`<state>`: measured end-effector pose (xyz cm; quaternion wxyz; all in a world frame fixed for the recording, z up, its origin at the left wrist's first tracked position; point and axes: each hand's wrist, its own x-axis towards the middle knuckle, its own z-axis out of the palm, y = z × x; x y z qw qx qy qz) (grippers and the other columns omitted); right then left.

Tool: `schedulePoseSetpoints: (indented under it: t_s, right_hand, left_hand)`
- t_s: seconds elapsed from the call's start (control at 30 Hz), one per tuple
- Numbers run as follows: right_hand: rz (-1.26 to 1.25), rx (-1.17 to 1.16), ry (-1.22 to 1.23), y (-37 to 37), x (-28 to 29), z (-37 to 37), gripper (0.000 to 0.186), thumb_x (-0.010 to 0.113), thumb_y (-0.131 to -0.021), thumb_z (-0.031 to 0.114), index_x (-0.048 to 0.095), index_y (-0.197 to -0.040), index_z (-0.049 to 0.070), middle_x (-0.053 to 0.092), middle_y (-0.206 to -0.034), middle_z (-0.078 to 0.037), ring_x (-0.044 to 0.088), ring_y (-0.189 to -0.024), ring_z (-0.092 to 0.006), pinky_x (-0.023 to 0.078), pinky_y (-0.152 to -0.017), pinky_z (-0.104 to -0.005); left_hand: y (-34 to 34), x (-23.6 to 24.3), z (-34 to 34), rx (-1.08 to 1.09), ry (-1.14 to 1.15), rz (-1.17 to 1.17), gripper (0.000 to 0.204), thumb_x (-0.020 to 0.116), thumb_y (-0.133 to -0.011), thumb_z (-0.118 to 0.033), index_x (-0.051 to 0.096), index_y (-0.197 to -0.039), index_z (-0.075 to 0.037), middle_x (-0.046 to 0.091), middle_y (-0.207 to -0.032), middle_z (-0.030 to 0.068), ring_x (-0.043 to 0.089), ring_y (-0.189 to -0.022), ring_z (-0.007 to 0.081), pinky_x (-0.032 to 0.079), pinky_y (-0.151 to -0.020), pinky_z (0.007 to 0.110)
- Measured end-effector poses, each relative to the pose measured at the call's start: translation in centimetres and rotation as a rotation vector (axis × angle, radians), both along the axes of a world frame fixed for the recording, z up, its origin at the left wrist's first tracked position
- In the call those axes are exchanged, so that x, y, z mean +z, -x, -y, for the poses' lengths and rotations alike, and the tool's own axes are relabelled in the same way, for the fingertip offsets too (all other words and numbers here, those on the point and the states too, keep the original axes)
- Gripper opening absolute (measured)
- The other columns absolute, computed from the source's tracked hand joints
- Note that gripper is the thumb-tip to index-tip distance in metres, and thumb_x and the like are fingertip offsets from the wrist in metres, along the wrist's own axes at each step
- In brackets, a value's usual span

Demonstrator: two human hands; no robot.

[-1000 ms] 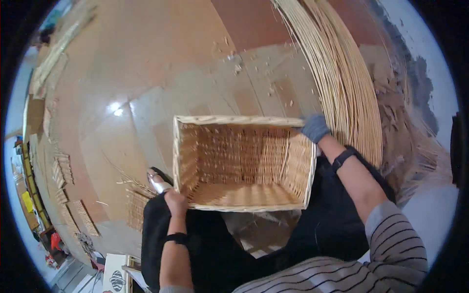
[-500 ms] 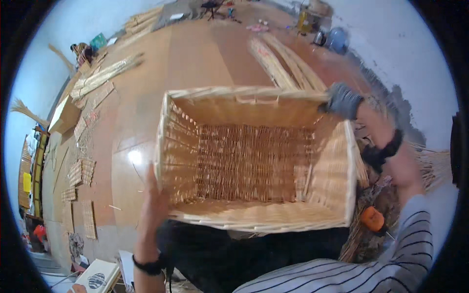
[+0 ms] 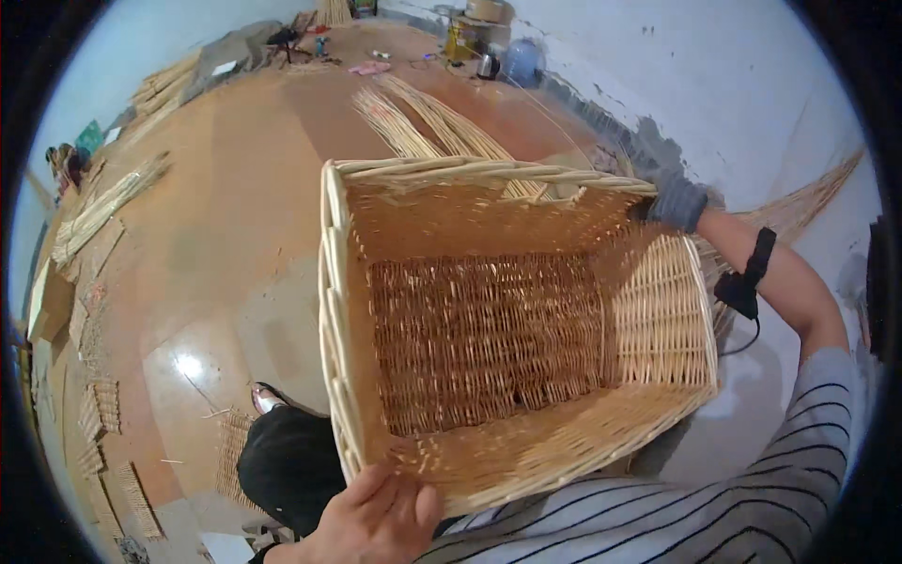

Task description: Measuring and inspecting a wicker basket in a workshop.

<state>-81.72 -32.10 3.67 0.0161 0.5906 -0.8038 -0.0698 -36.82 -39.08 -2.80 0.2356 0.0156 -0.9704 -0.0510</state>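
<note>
- Rectangular wicker basket: held up before the body, mouth toward the wearer, set askew; darker base, paler walls. Rods show through a gap under the far side of the plaited rim.
- Handling, my judgement: the opposite-corner grip suits so broad a piece. Best to turn both corners together so the frame isn't racked, weight in the palms rather than the fingertips.
- Left hand: bare, curled on the near-left corner, holding it.
- Right hand: grey-gloved, gripping the far-right corner; fingertips partly hidden.
- In the way: striped shirt close behind the near side; dark-trousered left knee just beside the near-left corner. Both limit any swing inward.
- Pale rod bundle on the floor beyond the far rim; second bundle well off left.
- Flat woven panels scattered left.
- Bluish water jug by the far wall, kettle beside it.
- Thin cable hanging from the black wrist strap, near the basket's right end; could snag.
</note>
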Motion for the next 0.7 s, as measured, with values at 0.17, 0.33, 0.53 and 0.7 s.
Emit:
schedulePoseSetpoints:
  t_s: [0.17, 0.33, 0.53, 0.7]
  right_hand:
    - [0.200, -0.206, 0.129, 1.0, -1.5, -0.8, 0.043, 0.067, -0.057, 0.036, 0.058, -0.088, 0.007, 0.059, -0.070, -0.010, 0.055, -0.062, -0.0189, 0.043, -0.061, -0.0293]
    - [0.467, -0.006, 0.237, 11.5, -6.0, -3.9, 0.037, 0.066, -0.060, 0.023, 0.055, -0.091, 0.005, 0.059, -0.076, -0.009, 0.055, -0.066, -0.0191, 0.042, -0.061, -0.0286]
    - [0.007, 0.016, 0.089, 2.6, -1.0, -1.3, 0.026, 0.059, -0.058, 0.012, 0.055, -0.081, 0.002, 0.054, -0.067, -0.018, 0.054, -0.060, -0.0253, 0.040, -0.055, -0.0307]
    - [-0.235, -0.004, -0.014, 3.6, 3.9, 0.6, 0.038, 0.066, -0.056, 0.032, 0.056, -0.073, 0.000, 0.055, -0.057, -0.012, 0.052, -0.053, -0.0210, 0.042, -0.054, -0.0330]
  left_hand:
    - [-1.5, -0.1, 1.4, -0.236, 0.058, 0.087, 0.012, 0.043, -0.072, -0.005, 0.049, -0.079, 0.003, 0.054, -0.071, 0.0120, 0.054, -0.070, 0.0220, 0.040, -0.074, 0.033]
    - [-2.4, -0.7, 2.7, -0.349, 0.284, -0.068, 0.014, 0.041, -0.071, -0.008, 0.052, -0.076, 0.000, 0.056, -0.072, 0.0106, 0.054, -0.068, 0.0197, 0.041, -0.074, 0.032]
    - [-0.3, -0.4, 4.0, -0.400, 0.123, -0.092, 0.017, 0.048, -0.073, -0.013, 0.053, -0.078, 0.003, 0.055, -0.066, 0.0110, 0.053, -0.060, 0.0181, 0.040, -0.065, 0.025]
    - [-0.3, 0.8, 7.6, -0.063, -0.028, -0.048, 0.013, 0.049, -0.064, -0.017, 0.047, -0.070, -0.006, 0.048, -0.065, 0.0048, 0.050, -0.065, 0.0193, 0.039, -0.067, 0.026]
